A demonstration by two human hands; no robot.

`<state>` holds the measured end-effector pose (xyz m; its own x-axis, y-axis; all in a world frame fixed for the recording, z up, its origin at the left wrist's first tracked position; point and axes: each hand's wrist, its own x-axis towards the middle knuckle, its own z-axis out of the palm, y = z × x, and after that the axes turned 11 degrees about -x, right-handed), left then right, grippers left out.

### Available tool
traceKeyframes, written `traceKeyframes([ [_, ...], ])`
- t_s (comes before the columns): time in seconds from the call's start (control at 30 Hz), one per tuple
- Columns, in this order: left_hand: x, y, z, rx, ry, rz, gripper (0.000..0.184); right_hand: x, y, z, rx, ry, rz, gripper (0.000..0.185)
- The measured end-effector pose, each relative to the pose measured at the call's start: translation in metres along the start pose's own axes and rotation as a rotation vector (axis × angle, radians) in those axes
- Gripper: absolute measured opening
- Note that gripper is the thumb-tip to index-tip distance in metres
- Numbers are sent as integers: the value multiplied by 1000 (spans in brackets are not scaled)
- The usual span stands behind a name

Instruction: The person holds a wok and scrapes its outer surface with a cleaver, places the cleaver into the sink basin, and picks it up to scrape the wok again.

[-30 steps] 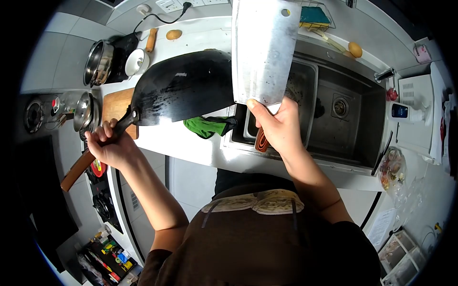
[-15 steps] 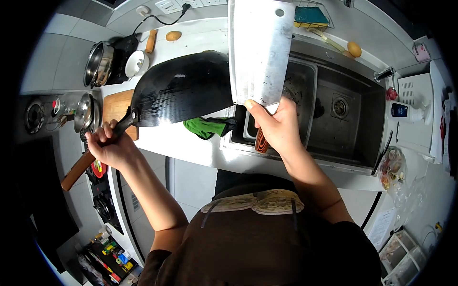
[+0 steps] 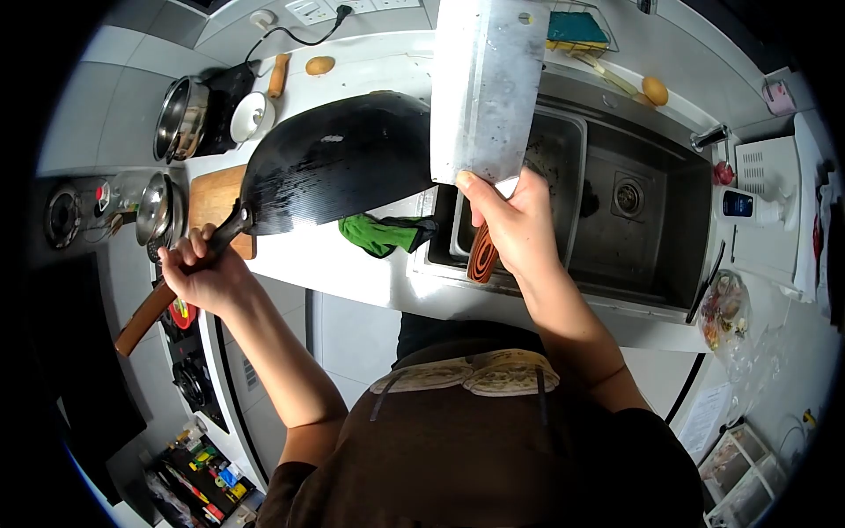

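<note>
My left hand (image 3: 203,271) is wrapped round the wooden handle of a black wok (image 3: 339,167), which is tilted on its side above the counter. My right hand (image 3: 515,220) grips a wide cleaver (image 3: 486,88) by its wooden handle, with the blade raised upward beside the wok's right edge. The blade hides part of the counter and sink edge. Below the wok, a green and black cloth (image 3: 383,235) lies on the counter. A wooden cutting board (image 3: 216,201) is partly hidden behind the wok.
The double sink (image 3: 629,255) is at right, with a faucet (image 3: 709,138) beyond. Along the back are a potato (image 3: 320,65), a white bowl (image 3: 253,115), a steel pot (image 3: 182,119) and a sponge rack (image 3: 576,31). A soap bottle (image 3: 748,206) stands at far right.
The cleaver first shifted slightly left, then back right, and its blade has turned a little in my right hand. The wok and my left hand have barely moved.
</note>
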<state>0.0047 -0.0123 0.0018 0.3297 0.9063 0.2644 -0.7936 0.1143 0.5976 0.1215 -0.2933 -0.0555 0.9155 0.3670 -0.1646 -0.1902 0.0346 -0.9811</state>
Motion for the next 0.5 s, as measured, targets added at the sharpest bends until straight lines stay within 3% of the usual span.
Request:
traceKeyframes([
  [0.5,-1,1,-3,-6,9,-5,35,-4,1,3,-56,19,-13,14],
])
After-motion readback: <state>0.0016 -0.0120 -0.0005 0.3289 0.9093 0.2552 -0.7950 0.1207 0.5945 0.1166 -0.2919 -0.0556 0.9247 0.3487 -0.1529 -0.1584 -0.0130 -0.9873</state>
